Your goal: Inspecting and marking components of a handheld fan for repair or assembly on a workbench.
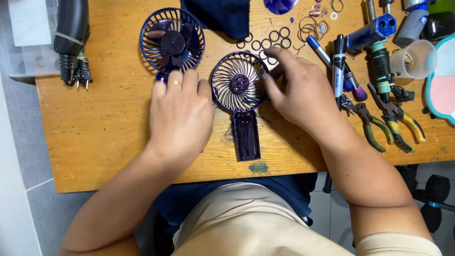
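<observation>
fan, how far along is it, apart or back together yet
Done: the fan is split, and the blade half lies apart at the table's far side. In hand: the right hand pinches the grille half's rim, while the left hand rests beside it. Left: the two halves are not joined, and pliers lie unused.

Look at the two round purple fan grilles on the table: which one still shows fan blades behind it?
The upper-left grille: dark blades and a round hub show through its bars. The other grille, between the left hand and right hand, shows only table through its spiral bars.
</observation>
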